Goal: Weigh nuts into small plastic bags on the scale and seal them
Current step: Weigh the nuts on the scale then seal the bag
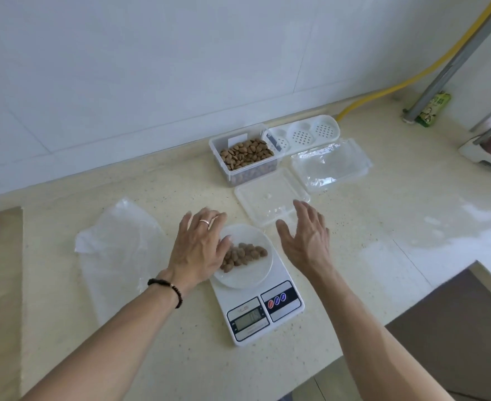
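Resting on a speckled cream counter [151, 357] by white wall tiles [122, 68], both hands' grips spread.

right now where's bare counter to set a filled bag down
Bare counter lies left of the nut container, behind the crumpled bag. More lies right of the scale, in front of the lid. It is crowded around the container, lid and bag stack.
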`<state>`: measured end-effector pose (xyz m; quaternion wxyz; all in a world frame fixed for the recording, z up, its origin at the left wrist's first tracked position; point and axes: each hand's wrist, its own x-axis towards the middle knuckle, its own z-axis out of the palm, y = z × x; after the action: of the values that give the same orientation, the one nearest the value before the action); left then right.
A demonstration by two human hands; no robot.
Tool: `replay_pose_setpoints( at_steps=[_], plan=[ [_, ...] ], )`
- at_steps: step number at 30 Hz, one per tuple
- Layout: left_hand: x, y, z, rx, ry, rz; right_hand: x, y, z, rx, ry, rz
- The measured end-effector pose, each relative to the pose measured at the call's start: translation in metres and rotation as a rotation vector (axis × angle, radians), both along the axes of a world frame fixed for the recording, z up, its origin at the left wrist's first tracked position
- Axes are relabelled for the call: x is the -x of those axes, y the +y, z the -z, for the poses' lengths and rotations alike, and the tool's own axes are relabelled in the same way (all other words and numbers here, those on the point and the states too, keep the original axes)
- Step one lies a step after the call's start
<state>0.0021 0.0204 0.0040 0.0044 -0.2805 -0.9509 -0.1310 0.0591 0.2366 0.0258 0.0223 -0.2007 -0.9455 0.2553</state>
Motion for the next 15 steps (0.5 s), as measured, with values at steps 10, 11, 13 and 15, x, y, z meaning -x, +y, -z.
replay_pose_setpoints(
  at_steps=[10,11,13,15],
  plan=[
    [-0.055,-0.04,0.02,0.195,-0.029,0.011,-0.023,-0.035,-0.007,-0.283,-0.117,-0.355],
    [-0.059,-0.041,0.021,0.197,-0.027,0.01,-0.025,-0.037,-0.007,-0.296,-0.128,-0.36],
    [-0.064,-0.044,0.023,0.205,-0.03,0.01,-0.03,-0.04,-0.007,-0.31,-0.137,-0.367],
    [-0.067,-0.045,0.024,0.202,-0.035,0.008,-0.033,-0.042,-0.007,-0.308,-0.137,-0.363]
  ],
)
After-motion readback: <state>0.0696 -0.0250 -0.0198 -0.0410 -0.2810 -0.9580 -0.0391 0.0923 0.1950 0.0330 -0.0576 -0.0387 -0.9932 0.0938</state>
